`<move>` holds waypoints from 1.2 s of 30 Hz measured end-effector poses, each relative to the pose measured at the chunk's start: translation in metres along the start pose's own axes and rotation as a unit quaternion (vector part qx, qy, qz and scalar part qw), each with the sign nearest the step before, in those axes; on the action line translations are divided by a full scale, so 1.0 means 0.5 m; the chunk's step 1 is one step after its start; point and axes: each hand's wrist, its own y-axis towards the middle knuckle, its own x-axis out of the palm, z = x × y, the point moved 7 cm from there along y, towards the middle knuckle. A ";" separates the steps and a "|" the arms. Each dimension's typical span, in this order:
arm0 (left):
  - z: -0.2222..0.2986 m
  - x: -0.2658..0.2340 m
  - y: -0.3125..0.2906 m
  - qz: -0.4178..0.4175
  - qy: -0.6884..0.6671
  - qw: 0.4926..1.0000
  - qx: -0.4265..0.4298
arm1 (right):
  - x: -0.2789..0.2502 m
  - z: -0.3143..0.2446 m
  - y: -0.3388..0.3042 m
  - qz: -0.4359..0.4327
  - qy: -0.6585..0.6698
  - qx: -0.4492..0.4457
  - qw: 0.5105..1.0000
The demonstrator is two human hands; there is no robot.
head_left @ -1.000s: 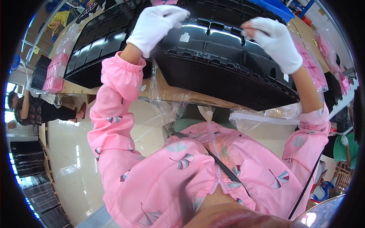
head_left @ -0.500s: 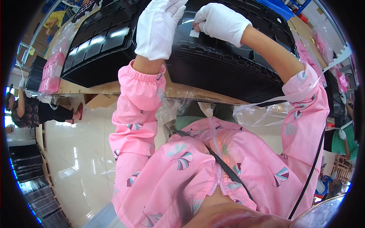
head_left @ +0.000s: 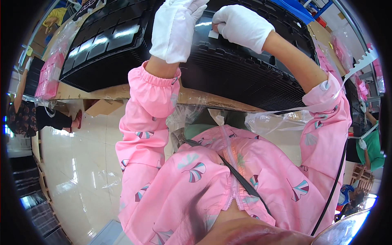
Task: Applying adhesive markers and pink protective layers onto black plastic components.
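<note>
White-gloved R hand (head_left: 243, 27), 1 o'clock, touching label (head_left: 213, 34) on blk crate (head_left: 232, 75), can't tell if pinched; L hand (head_left: 174, 30), 12 o'clock, grip unclear.

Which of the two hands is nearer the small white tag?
The right. The right hand is at the white tag's upper right, its fingertips seemingly touching it; the left hand is left of it, apart.

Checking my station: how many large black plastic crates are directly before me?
2: a large black plastic crate left of your white-gloved left hand, and a second crate beneath your white-gloved right hand. More may be hidden.
</note>
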 end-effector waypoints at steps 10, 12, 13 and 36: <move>0.008 0.012 -0.013 -0.022 0.006 1.000 0.013 | 0.004 0.000 0.003 0.001 -0.026 -0.014 1.000; 0.006 0.008 -0.009 -0.024 -0.003 1.000 0.008 | 0.003 -0.004 0.003 0.012 -0.032 -0.014 0.999; 0.003 0.005 -0.007 -0.013 -0.005 1.000 0.004 | 0.001 -0.005 0.000 0.022 -0.035 -0.017 0.999; 0.002 -0.001 -0.008 -0.024 -0.024 0.999 0.011 | 0.005 0.009 -0.020 0.074 -0.014 -0.003 0.997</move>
